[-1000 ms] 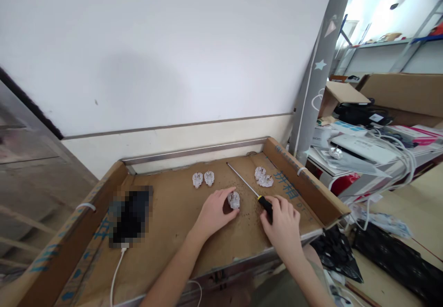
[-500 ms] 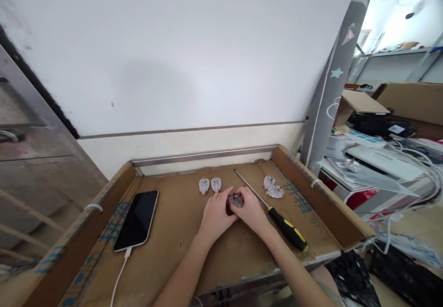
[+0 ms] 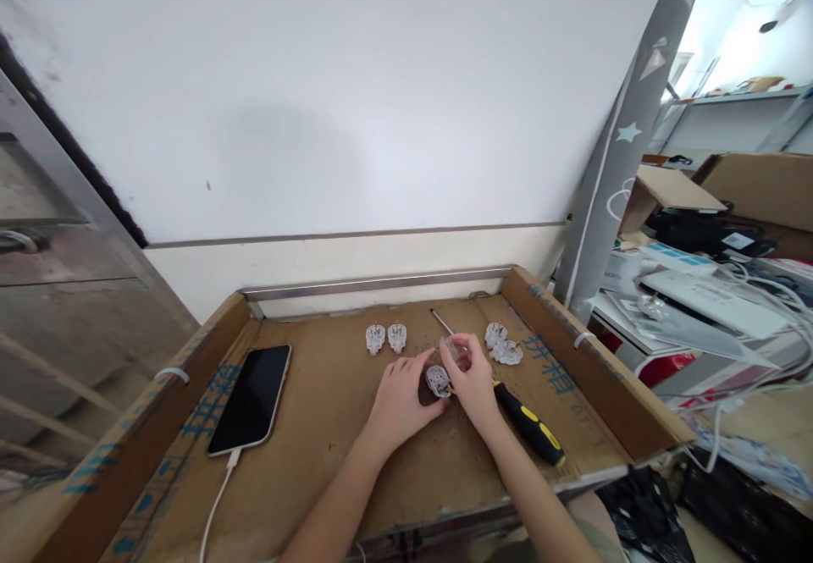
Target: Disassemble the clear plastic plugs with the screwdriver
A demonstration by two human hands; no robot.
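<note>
In the head view, my left hand (image 3: pixel 403 394) curls its thumb and fingers around a clear plug piece (image 3: pixel 438 380) whose inner side faces up, with small metal parts showing. Just to its right, my right hand (image 3: pixel 471 381) pinches a transparent plug cover (image 3: pixel 452 350), held apart from the plug piece. Under my right hand lies a screwdriver (image 3: pixel 530 423) with a black and yellow handle; part of its shaft is hidden. Beyond my left hand, two clear plugs (image 3: pixel 386 338) lie side by side with pins up. Two more plugs (image 3: pixel 503 344) lie at the right.
A black-screened phone (image 3: pixel 251 400) with a white cable lies at the left on the cardboard surface (image 3: pixel 318 436). Raised cardboard sides (image 3: pixel 590 360) border it left and right. A wall (image 3: pixel 381 123) stands behind. Boxes and cables (image 3: pixel 711 292) crowd the far right.
My hands have moved apart slightly. The right hand has lifted the transparent cover up and to the right, exposing the inside of the plug piece at my left hand.
</note>
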